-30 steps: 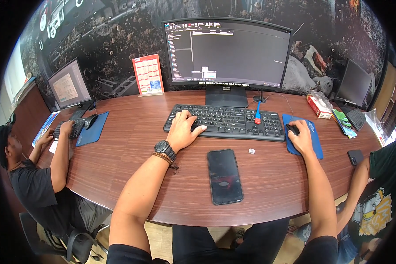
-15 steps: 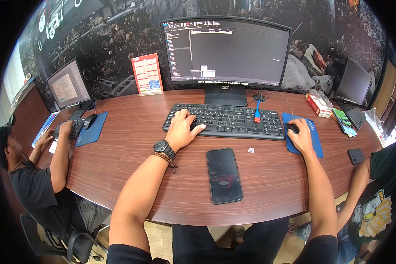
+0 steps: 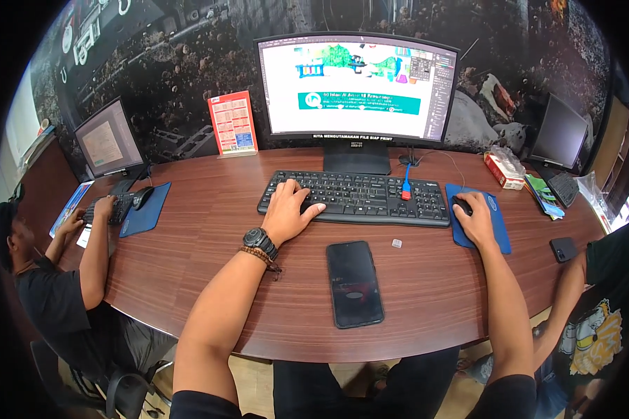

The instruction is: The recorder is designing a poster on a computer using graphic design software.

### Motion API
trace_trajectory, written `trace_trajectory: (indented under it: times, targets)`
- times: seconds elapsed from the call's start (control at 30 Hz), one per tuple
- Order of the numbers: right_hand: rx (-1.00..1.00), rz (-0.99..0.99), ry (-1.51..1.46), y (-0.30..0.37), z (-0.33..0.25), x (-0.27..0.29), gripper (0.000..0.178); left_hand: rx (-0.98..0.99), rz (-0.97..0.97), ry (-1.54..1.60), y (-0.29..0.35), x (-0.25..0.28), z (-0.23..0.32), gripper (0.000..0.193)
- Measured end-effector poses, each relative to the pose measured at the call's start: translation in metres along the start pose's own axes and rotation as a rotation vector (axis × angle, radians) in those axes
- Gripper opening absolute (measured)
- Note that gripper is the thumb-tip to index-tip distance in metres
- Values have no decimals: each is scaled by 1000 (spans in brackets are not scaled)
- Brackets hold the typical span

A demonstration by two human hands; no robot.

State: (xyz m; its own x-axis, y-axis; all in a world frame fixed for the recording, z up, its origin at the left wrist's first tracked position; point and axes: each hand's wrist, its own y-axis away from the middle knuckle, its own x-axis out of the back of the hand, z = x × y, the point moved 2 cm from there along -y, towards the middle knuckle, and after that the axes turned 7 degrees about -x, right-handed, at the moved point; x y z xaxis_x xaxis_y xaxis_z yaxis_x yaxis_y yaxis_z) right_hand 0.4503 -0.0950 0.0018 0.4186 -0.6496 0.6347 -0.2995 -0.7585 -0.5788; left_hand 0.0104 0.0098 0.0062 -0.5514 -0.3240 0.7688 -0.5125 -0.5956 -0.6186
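Observation:
My left hand (image 3: 284, 216) lies over the left end of a black keyboard (image 3: 356, 197), fingers spread on the keys and thumb stretched out beside the front edge. My right hand (image 3: 476, 220) curves over a black computer mouse (image 3: 459, 205) on a blue mouse pad (image 3: 497, 236). Behind the keyboard stands a wide curved monitor (image 3: 363, 124), its screen filled with a colourful design in green and white. A blue cable with a red plug (image 3: 406, 194) lies across the keyboard's right part. Between my forearms a dark smartphone (image 3: 356, 286) rests face up.
A small pale square piece (image 3: 397, 243) sits near the phone. To the left, a person (image 3: 56, 279) types at another keyboard before a monitor (image 3: 108, 143). A desk calendar (image 3: 233, 124) stands by my screen. At right are a red-and-white box (image 3: 504, 172), another phone (image 3: 563, 249) and a second person's arm (image 3: 565, 297).
My screen has switched from a dark file-list window to a bright, colourful design. Both hands stay on the keyboard and mouse. The whole view has shifted slightly.

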Motion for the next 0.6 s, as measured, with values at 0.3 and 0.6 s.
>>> trace_trajectory:
  times: [0.3, 0.6]
  targets:
    - [-6, -18, -8, 1, -2, 1, 32, -7, 1, -6, 2, -1, -1, 57]
    - [-8, -13, -3, 1, -4, 1, 32, -38, 21, -31, 1, -2, -2, 58]
